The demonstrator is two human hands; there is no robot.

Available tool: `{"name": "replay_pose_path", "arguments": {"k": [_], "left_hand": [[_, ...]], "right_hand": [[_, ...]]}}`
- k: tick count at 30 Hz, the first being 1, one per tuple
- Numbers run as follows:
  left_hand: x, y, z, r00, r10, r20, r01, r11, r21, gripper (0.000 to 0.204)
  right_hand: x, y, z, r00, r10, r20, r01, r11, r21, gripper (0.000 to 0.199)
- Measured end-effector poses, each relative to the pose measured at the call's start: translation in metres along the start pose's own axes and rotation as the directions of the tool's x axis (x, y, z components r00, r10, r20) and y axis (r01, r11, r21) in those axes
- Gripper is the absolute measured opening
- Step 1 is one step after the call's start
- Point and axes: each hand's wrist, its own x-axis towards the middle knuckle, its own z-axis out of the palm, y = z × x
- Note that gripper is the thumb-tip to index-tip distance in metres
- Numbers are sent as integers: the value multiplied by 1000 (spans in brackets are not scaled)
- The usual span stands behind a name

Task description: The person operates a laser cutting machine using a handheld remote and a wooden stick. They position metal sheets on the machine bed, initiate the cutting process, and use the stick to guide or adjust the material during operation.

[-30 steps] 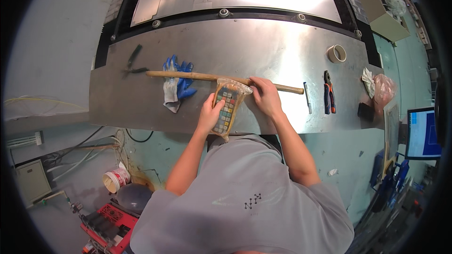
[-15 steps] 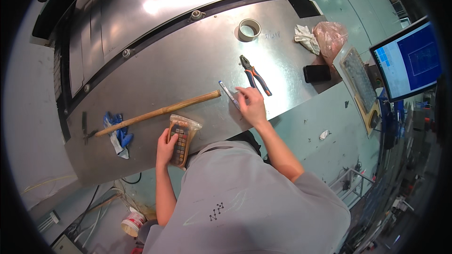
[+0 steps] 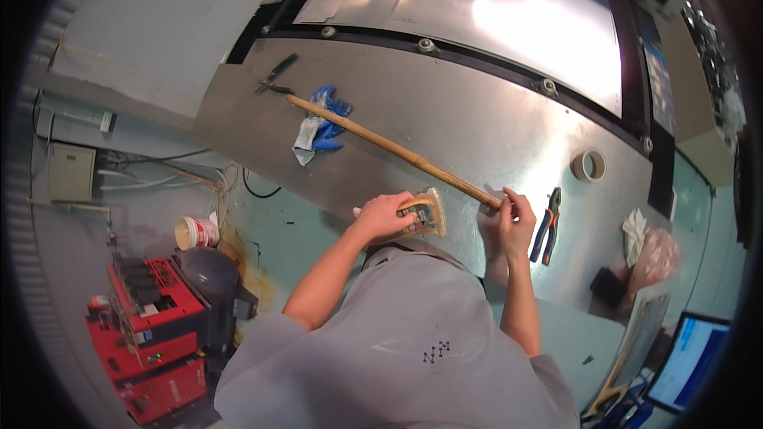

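My left hand [image 3: 383, 218] is closed around a calculator [image 3: 415, 219] in a clear plastic bag, at the table's near edge. A long bamboo stick [image 3: 397, 152] lies slantwise across the metal table, its far-left end over blue and white work gloves [image 3: 327, 121]. At the stick's near right end is my right hand [image 3: 517, 226], fingers curled into a pinch. Whether they grip the stick or a thin pen cannot be made out; no pen shows. Just right of this hand lie pliers [image 3: 547, 226] with dark and orange handles.
A tape roll [image 3: 588, 165] stands at the right, with crumpled white paper [image 3: 633, 236] and a pink plastic bag [image 3: 656, 257] nearer the corner. Small dark-handled pliers [image 3: 278, 73] lie far left. Red machinery [image 3: 159, 334] and a white bucket [image 3: 196, 233] are on the floor at left.
The view has swung round, bringing the floor at left into sight. My right hand's fingers have drawn together beside the stick's end; the blue-and-white pen there is no longer visible. The left hand keeps the calculator.
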Motion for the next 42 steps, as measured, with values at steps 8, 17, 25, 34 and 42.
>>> {"name": "replay_pose_path", "arguments": {"k": [8,17,25,34,42], "left_hand": [[-5,-19,-20,994,-106,20,107,951,-291,46],[4,-98,-94,997,18,75,-13,998,-60,43],[20,-146,-115,966,236,109,-236,972,-8,43],[30,-152,-92,937,337,94,-331,941,-67,38],[35,-150,-82,920,390,43,-379,912,-154,38]], "right_hand": [[8,-55,66,969,-94,229,91,996,23,22],[-13,-92,160,982,49,183,-55,998,28,23],[12,-143,261,969,-34,244,39,999,-15,24],[137,-207,403,805,-199,558,365,909,-202,35],[217,-236,565,622,-228,749,622,724,-297,109]]}}
